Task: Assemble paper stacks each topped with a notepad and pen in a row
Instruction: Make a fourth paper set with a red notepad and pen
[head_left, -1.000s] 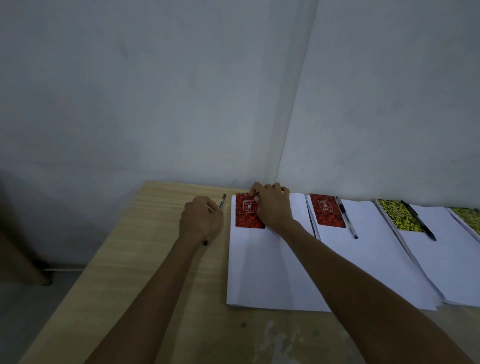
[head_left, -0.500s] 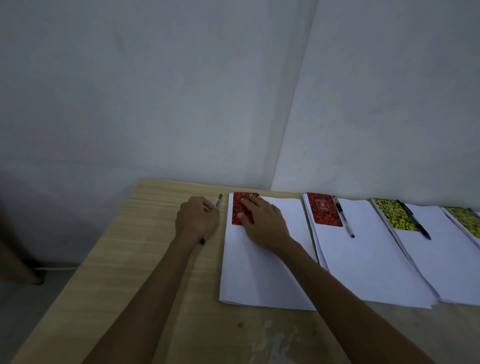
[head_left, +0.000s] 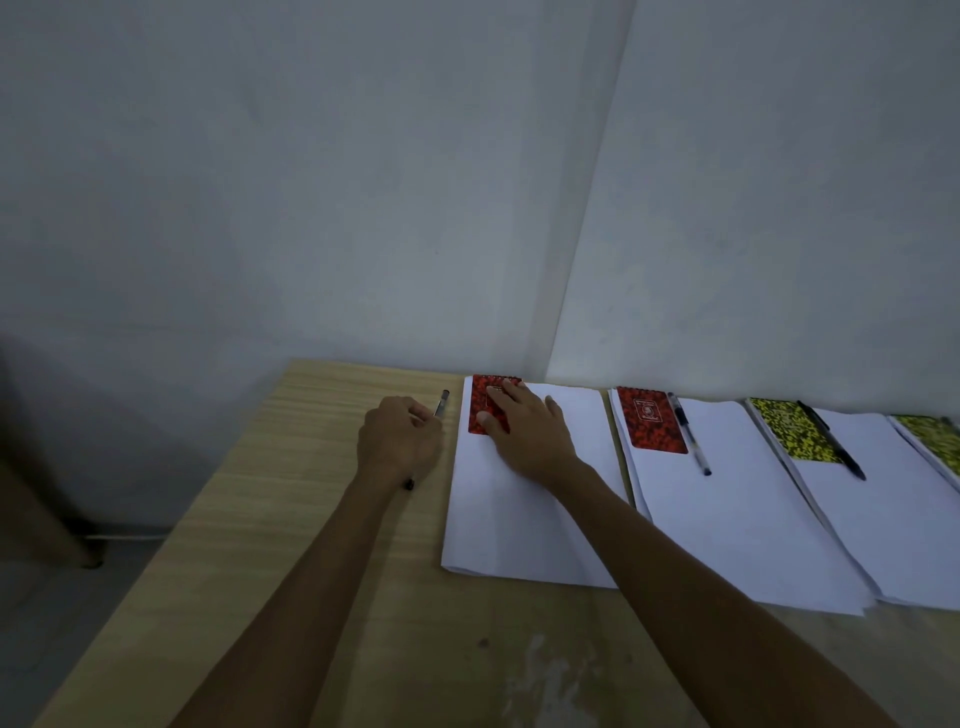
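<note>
Right hand (head_left: 524, 431) stays flat on the red notepad (head_left: 485, 402), barely moved; left hand (head_left: 400, 441) still fisted round the pen (head_left: 441, 404).

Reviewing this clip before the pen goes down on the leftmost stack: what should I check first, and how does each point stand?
1. Red spiral notepad lies on the leftmost white paper stack, far-left corner: ok.
2. Right hand flat on that notepad, steadying it: ok.
3. Left hand grips the dark pen over the wooden table: ok.
4. Pen placed on this stack: not ok.
5. Paper to the notepad's right free for the pen: not ok, the right hand covers it.
6. Pen's cap end matching the neighbouring pen: cannot tell.
</note>
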